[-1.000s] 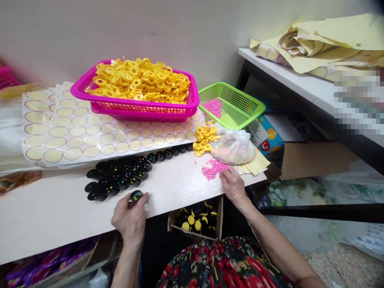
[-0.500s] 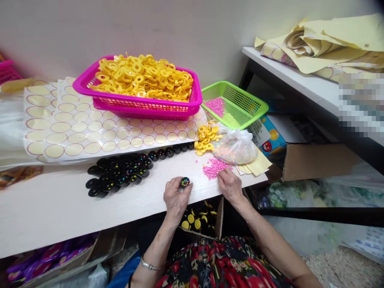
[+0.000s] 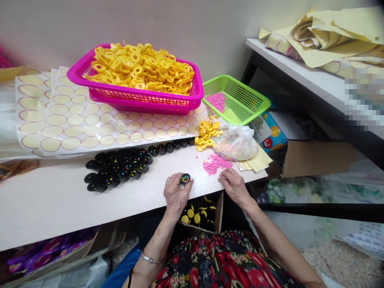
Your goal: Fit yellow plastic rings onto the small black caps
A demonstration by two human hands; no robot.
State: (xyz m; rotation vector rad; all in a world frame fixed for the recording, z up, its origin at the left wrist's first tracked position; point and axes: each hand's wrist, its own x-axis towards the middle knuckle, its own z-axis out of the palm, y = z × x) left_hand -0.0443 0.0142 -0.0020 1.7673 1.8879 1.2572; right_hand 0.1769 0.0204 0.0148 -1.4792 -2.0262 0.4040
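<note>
My left hand (image 3: 175,193) is closed round a small round black cup (image 3: 185,176), which is turned up so that several coloured beads show inside. At the near right edge of the pink bead pile (image 3: 215,163), my right hand (image 3: 234,185) has thumb and forefinger drawn together. A pink bead (image 3: 221,175) shows at their tips. To the left stand many black cups (image 3: 120,172), clustered, with coloured beads visible in several. A row of black cups (image 3: 169,147) runs behind, along the sticker sheets.
A pink basket (image 3: 144,100) heaped with yellow rings (image 3: 138,68) sits on sticker sheets (image 3: 75,120). Behind the beads are loose yellow rings (image 3: 207,134), a plastic bag (image 3: 240,146) and a green basket (image 3: 240,120). An open box (image 3: 220,212) sits below the table edge.
My right hand has drawn slightly back and right from the pink bead pile, its fingers a little more extended. My left hand still holds the black cup, its opening tilted more toward me.
</note>
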